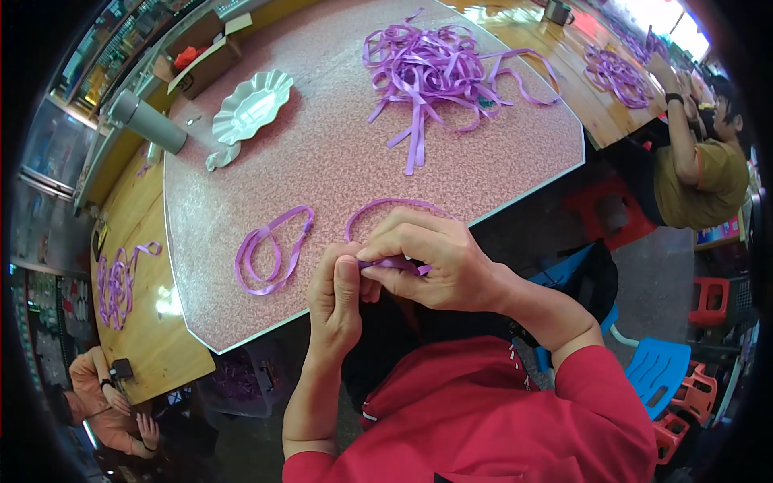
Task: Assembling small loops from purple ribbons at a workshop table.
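Both my hands meet at the table's near edge, working on one purple ribbon [392,203]. My left hand [336,291] pinches it between thumb and curled fingers. Fingers of my right hand [439,262] close on the same ribbon right beside the left thumb, and a short folded piece shows under them. The ribbon's loop arches over the table beyond my hands; the exact grip point is partly hidden. Left of my hands a looped purple ribbon [274,249] lies by itself. Farther off sits a large tangled heap of purple ribbons [431,72], with several ends trailing toward me.
On the pink speckled table [338,153] are a pale scalloped dish [254,105], a grey bottle [149,122] and an opened cardboard box [205,60]. Wooden tables at both sides hold more ribbons [117,286]. Co-workers sit at the right [700,173] and lower left [109,402]. Blue stool [656,372] stands right.
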Demonstrator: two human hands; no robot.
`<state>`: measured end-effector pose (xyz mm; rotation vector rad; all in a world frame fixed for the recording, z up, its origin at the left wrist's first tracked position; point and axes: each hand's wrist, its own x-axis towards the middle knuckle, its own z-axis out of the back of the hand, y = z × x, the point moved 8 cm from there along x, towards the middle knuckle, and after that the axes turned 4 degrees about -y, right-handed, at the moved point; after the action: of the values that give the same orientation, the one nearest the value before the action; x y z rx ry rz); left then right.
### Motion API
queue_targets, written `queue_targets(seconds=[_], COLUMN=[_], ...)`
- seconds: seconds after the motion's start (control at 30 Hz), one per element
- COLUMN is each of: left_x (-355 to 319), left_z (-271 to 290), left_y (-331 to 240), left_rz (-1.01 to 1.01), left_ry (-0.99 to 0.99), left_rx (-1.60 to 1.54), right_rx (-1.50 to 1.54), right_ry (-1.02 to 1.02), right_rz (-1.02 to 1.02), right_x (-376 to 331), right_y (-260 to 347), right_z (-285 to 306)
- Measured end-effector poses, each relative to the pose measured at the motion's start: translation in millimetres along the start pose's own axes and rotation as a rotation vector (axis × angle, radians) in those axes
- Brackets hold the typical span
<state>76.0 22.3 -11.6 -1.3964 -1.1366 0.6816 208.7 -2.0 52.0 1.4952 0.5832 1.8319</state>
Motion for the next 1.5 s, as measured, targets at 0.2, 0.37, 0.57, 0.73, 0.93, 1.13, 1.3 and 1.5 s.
queue_targets(seconds=[0.2, 0.37, 0.57, 0.73, 0.93, 1.13, 1.3, 1.5], left_x=[-6.0, -10.9, -15.2, -17.8, -19.6, -18.9, -16.6, -12.5], left_z=[4.1, -1.2, 0.3, 0.2, 4.8, 1.5, -4.0, -4.7], left_y=[-6.3, -11.0, -18.1, -22.4, -16.5, -5.0, -0.2, -1.4], left_rz=[-0.222, -0.306, -0.451, -0.528, -0.484, -0.245, -0.144, -0.086], left_ry=[-0.033, 0.003, 0.018, 0.028, -0.06, -0.023, -0.003, 0.005], left_rx=[0.183, 0.205, 0.258, 0.28, 0.27, 0.07, -0.039, -0.094], right_rx=[0.113, 0.122, 0.04, 0.023, 0.041, 0.051, 0.022, -0.099], right_ry=[0.027, 0.009, 0.001, 0.069, 0.089, 0.037, 0.025, 0.017], right_rz=[-0.162, -0.269, -0.171, -0.072, -0.176, -0.235, -0.211, -0.104], right_x=[-8.0, -10.2, -12.8, -10.6, -9.8, -10.4, -10.5, -10.7], right_y=[-0.5, -0.9, 2.9, 12.1, 6.6, 4.0, 3.9, 7.6], right_z=[-5.0, -6.0, -3.9, -7.4, -10.2, -7.6, -5.3, -4.5])
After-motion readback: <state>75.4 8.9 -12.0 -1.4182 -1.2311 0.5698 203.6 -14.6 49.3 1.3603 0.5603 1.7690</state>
